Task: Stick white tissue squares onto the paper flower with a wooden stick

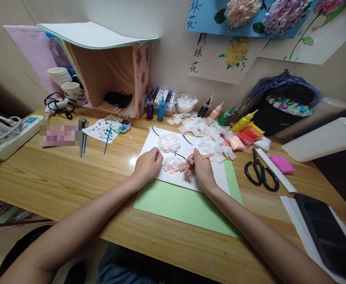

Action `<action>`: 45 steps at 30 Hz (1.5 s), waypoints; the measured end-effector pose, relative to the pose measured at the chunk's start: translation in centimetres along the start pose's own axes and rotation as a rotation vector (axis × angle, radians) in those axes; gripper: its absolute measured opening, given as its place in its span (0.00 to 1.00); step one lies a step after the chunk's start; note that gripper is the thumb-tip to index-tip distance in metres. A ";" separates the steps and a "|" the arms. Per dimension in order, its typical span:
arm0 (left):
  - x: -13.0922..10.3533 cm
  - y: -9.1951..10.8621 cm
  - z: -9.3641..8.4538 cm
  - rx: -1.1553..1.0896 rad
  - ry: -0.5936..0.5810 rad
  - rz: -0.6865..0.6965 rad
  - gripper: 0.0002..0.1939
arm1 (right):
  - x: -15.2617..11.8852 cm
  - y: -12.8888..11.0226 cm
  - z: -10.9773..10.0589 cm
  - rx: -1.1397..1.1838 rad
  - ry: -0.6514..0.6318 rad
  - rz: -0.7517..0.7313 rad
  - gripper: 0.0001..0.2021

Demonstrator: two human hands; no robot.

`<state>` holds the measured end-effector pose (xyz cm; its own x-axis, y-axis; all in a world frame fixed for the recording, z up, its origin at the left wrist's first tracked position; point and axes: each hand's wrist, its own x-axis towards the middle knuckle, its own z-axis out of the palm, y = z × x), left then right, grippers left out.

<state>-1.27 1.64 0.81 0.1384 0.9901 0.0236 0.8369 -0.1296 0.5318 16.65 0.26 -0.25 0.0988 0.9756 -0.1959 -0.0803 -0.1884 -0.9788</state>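
A white paper sheet with dark painted branch strokes lies on a green sheet. On it sits a round pale-pink ruffled paper flower. Below that is a second, partial flower with a peach-coloured patch at its lower edge. My right hand grips a wooden craft stick, its tip at the partial flower. My left hand rests at the sheet's left side, fingers curled closed beside the flowers. Whatever its fingertips may hold is hidden.
Cut white paper pieces lie behind the sheet, near paint bottles. Black scissors, a white strip and a dark phone-like slab lie right. Paintbrushes and a power strip are left.
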 end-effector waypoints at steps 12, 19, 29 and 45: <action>-1.0 1.1 -1.4 0.000 0.007 0.017 0.13 | -2.0 0.7 -1.1 -0.110 -0.077 -0.360 0.28; -3.0 2.6 -1.7 0.088 -0.088 0.146 0.11 | -2.2 1.2 -1.3 -0.212 -0.093 -0.529 0.28; -3.2 2.1 -0.2 0.165 -0.093 0.148 0.10 | -2.6 1.2 -1.4 -0.400 -0.129 -0.726 0.26; -2.9 2.3 -0.4 0.100 -0.083 0.108 0.09 | -2.7 0.9 -1.3 -0.488 -0.165 -0.851 0.24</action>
<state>0.05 -1.50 2.26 0.2704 0.9627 0.0037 0.8625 -0.2440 0.4433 17.60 -2.73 -0.71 -0.2084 0.8036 0.5574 0.3740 0.5921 -0.7138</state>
